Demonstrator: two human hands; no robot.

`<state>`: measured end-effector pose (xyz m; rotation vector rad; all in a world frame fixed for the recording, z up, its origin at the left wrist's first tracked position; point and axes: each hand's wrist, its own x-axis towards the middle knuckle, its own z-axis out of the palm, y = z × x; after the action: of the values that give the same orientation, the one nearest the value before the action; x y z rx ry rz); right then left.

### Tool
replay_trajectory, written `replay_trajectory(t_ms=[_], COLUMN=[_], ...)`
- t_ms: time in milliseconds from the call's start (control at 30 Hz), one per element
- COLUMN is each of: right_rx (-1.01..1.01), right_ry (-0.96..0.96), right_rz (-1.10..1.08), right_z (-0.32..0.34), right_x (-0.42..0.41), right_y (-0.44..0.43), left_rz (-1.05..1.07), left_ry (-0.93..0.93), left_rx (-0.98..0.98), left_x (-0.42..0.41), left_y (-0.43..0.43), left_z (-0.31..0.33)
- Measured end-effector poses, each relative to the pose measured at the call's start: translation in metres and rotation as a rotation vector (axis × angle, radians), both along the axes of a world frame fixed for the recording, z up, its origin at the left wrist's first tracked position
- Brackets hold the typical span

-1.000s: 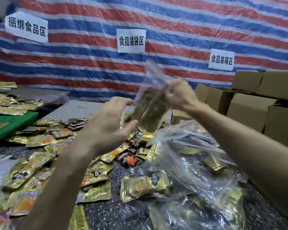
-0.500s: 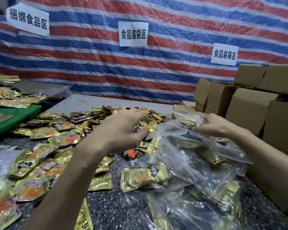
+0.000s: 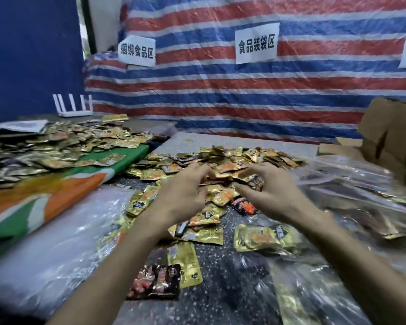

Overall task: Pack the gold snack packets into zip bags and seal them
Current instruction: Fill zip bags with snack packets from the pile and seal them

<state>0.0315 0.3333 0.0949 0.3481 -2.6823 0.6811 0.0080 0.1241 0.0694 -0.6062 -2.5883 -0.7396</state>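
I am watching two hands reaching into the near heap of gold packets (image 3: 230, 160), which are far too many for counting. The left hand (image 3: 185, 193) is lying curled on the heap, and I cannot tell whether it is gripping anything. The right hand (image 3: 275, 191) is curling its fingers (image 3: 249, 171) and thumb round one of the packets at the heap's near edge. A second heap (image 3: 56, 146) is lying on a green and orange cloth (image 3: 80, 181) at left. Two dark packets (image 3: 156, 281) are lying among the gold. Filled bags (image 3: 361, 195) are lying piled at right, blurred beyond counting. The surface (image 3: 220, 285) is showing dark and speckled. Behind, three signs (image 3: 256, 43) are hanging on a striped tarp (image 3: 220, 95), one router (image 3: 72, 109) is standing at left, and boxes (image 3: 389, 137) are sitting stacked at right.
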Motion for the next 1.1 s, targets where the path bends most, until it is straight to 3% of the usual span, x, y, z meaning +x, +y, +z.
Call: replay_trajectory(t_ms=[233, 300, 467, 600, 733, 800, 900, 1000, 1100], right_rx=[-0.059, -0.050, -0.020, -0.043, -0.119, -0.277, -0.678, -0.955, -1.029], right_ry=[-0.098, -0.124, -0.190, -0.185, -0.160, -0.207, -0.374, -0.598, -0.724], right_rz=[0.105, 0.127, 0.137, 0.140, 0.164, 0.191, 0.226, 0.243, 0.245], right_z=[-0.042, -0.049, -0.054, -0.052, -0.053, -0.052, -0.049, -0.044, -0.041], right_x=[0.007, 0.009, 0.015, 0.020, 0.017, 0.018, 0.020, 0.021, 0.026], right_y=[-0.018, -0.016, -0.006, 0.002, 0.006, 0.005, 0.002, 0.003, 0.008], left_rz=[0.818, 0.882, 0.950, 0.916, 0.775, 0.557, 0.257, -0.009, -0.202], left_ry=[-0.387, -0.481, -0.281, -0.248, -0.015, 0.088, 0.238, 0.414, 0.526], left_rx=[-0.200, -0.242, 0.011, 0.179, 0.233, 0.291, 0.352, 0.144, -0.190], left_x=[-0.014, -0.010, -0.009, -0.015, -0.014, -0.002, 0.027, 0.056, 0.074], left_y=[-0.129, -0.149, -0.168, -0.174, -0.152, -0.125, -0.080, -0.039, -0.011], left_z=[-0.063, -0.082, -0.097, -0.083, -0.063, -0.051, -0.040, -0.043, -0.059])
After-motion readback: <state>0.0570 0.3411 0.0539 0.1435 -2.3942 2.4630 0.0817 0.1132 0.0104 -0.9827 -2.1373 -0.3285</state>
